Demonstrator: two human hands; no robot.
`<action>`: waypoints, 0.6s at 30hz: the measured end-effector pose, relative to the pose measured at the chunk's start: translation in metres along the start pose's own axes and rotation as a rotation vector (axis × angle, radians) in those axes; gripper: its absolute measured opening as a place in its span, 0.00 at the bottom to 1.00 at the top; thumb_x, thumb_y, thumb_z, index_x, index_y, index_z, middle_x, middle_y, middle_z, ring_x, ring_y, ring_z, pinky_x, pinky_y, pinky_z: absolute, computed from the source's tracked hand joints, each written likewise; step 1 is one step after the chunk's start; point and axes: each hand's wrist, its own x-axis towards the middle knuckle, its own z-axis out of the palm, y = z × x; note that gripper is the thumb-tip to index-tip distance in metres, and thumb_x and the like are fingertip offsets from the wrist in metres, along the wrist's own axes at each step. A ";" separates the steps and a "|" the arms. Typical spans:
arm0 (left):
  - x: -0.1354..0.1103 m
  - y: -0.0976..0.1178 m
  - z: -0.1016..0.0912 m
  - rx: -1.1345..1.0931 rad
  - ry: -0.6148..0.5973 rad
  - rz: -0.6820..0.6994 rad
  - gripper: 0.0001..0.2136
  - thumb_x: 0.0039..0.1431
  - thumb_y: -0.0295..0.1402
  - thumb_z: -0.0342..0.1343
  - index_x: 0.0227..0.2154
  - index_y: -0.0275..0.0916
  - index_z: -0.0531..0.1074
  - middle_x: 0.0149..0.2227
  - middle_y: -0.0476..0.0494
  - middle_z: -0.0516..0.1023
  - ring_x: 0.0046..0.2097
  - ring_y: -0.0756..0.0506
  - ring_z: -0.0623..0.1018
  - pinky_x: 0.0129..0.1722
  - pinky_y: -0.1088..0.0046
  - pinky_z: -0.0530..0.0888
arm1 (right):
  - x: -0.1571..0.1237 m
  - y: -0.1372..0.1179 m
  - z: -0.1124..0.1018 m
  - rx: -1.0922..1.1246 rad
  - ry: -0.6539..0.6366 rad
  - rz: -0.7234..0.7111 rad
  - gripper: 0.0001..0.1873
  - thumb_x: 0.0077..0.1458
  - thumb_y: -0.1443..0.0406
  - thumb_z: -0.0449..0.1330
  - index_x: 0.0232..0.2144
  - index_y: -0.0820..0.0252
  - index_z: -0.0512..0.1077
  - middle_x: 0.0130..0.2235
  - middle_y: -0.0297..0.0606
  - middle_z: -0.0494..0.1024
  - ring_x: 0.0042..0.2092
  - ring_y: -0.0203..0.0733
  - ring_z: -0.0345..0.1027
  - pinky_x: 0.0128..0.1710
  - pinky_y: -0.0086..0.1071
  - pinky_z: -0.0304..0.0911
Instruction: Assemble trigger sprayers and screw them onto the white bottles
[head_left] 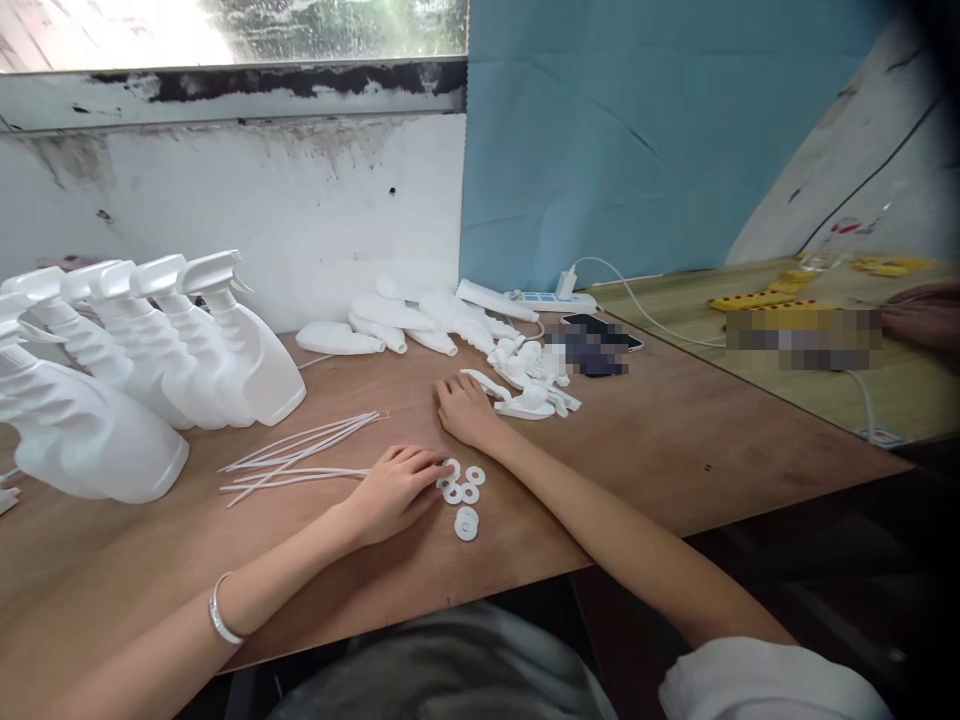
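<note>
My left hand (394,490) lies on the wooden table (675,440), fingers curled, its fingertips on a small group of white flat washers (465,495). My right hand (465,408) rests further back, fingers bent down onto the table beside a heap of white spray trigger heads (532,385). A bundle of thin white dip tubes (300,458) lies left of my left hand. Several assembled white spray bottles (150,350) lie on their sides at the far left. Empty white bottles (405,320) are piled near the wall.
A white power strip (551,298) with a plugged charger and cable sits at the back by the blue panel. A dark phone (600,345) lies near the trigger heads. Another person's hand (926,315) shows at the far right on a neighbouring table with yellow items (757,298).
</note>
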 end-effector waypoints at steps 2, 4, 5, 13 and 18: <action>-0.002 -0.001 -0.001 -0.008 0.024 -0.038 0.12 0.60 0.32 0.43 0.45 0.42 0.65 0.47 0.43 0.70 0.47 0.45 0.68 0.47 0.65 0.62 | 0.000 -0.003 -0.004 0.096 -0.045 -0.144 0.19 0.48 0.75 0.46 0.44 0.68 0.63 0.44 0.52 0.68 0.47 0.50 0.61 0.47 0.42 0.56; -0.003 -0.002 -0.002 -0.025 0.063 -0.085 0.10 0.59 0.33 0.45 0.41 0.41 0.67 0.43 0.44 0.72 0.45 0.46 0.69 0.45 0.66 0.63 | -0.001 -0.009 -0.006 0.217 -0.050 -0.269 0.25 0.44 0.78 0.46 0.48 0.64 0.60 0.50 0.48 0.64 0.48 0.45 0.60 0.47 0.38 0.58; -0.003 -0.002 -0.003 -0.034 0.084 -0.106 0.08 0.58 0.33 0.46 0.39 0.41 0.68 0.41 0.45 0.73 0.43 0.46 0.69 0.44 0.67 0.63 | -0.002 -0.012 -0.006 0.269 -0.039 -0.322 0.27 0.43 0.78 0.46 0.49 0.64 0.59 0.52 0.47 0.61 0.50 0.43 0.59 0.48 0.37 0.58; -0.005 -0.009 -0.003 -0.121 0.247 -0.266 0.03 0.55 0.31 0.50 0.29 0.39 0.68 0.30 0.49 0.74 0.35 0.48 0.71 0.40 0.69 0.62 | -0.002 -0.006 -0.002 0.211 0.030 -0.242 0.29 0.38 0.77 0.51 0.47 0.63 0.61 0.57 0.47 0.55 0.60 0.53 0.40 0.57 0.52 0.38; -0.005 -0.018 -0.006 -0.190 0.355 -0.343 0.06 0.56 0.34 0.50 0.29 0.39 0.69 0.31 0.48 0.75 0.34 0.48 0.72 0.39 0.69 0.64 | 0.000 0.006 -0.002 0.333 -0.103 -0.211 0.23 0.48 0.73 0.49 0.48 0.59 0.60 0.52 0.42 0.65 0.52 0.46 0.58 0.49 0.43 0.53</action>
